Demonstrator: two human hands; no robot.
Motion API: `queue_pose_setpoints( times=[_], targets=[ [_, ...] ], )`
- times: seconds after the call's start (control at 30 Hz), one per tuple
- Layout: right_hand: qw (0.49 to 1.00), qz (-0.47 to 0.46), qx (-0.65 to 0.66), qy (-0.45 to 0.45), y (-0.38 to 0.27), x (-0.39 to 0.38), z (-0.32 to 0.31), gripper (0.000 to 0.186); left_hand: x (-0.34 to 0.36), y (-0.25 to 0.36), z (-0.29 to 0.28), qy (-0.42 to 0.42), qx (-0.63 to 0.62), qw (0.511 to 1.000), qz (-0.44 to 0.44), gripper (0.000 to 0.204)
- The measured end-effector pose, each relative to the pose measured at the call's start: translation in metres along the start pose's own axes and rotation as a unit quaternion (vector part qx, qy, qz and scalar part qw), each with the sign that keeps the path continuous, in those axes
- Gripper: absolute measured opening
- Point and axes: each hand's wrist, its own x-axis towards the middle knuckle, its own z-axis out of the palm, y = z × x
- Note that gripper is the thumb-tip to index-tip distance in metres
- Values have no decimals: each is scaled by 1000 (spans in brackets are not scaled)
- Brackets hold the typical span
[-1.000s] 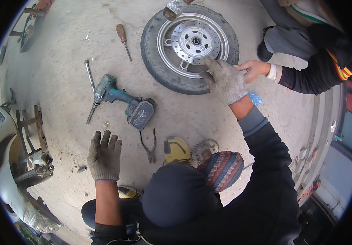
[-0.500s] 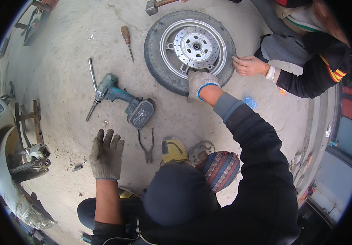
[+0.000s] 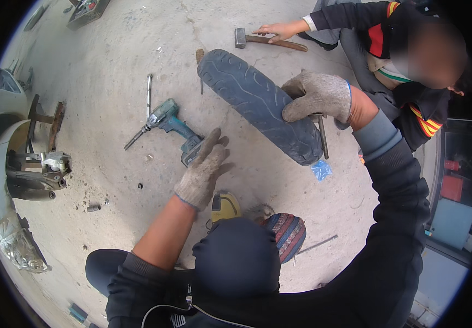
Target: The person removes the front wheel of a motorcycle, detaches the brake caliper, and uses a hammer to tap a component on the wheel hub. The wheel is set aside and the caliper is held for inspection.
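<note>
A motorcycle wheel [image 3: 255,101] is tipped up on edge, its grooved black tread facing me and its rim and disc hidden. My right hand [image 3: 318,98], in a dirty knitted glove, is closed round the tyre at its right part, thumb on the tread. Just below that hand, a metal rod [image 3: 323,136] sticks out beside the tyre. My left hand [image 3: 204,172], gloved too, is held up with fingers stretched and nothing in it. It partly covers the battery of a teal cordless impact driver [image 3: 173,121] lying on the ground.
A co-worker's hand [image 3: 278,31] touches a hammer [image 3: 271,42] on the floor. A screwdriver handle [image 3: 200,56] shows behind the tyre. Near the driver lies a socket extension [image 3: 149,95]; a blue plastic scrap [image 3: 321,170] lies by the tyre. Metal parts [image 3: 41,175] stand at left.
The wheel, flat with its disc upward before, now stands tilted on edge in my right hand. My left hand has moved rightward and up. The co-worker's hand near the tyre is now at the hammer.
</note>
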Motion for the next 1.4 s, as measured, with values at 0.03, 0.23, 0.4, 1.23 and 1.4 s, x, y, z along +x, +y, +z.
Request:
queue_pose_setpoints(
  times=[0.03, 0.23, 0.4, 1.23, 1.4],
  targets=[
    [999, -14, 32, 16, 0, -13, 1, 50, 9, 7, 22, -89, 107, 989, 53, 92],
    [967, 21, 189, 168, 42, -78, 46, 65, 26, 27, 104, -127, 372, 917, 66, 103],
    [920, 49, 180, 344, 112, -132, 81, 64, 51, 15, 112, -300, 574, 760, 62, 86],
    [823, 428, 340, 150, 299, -127, 248, 50, 52, -83, 28, -211, 796, 566, 39, 82],
    [888, 400, 166, 155, 247, -113, 183, 44, 43, -75, 21, -131, 770, 622, 56, 83]
  ],
)
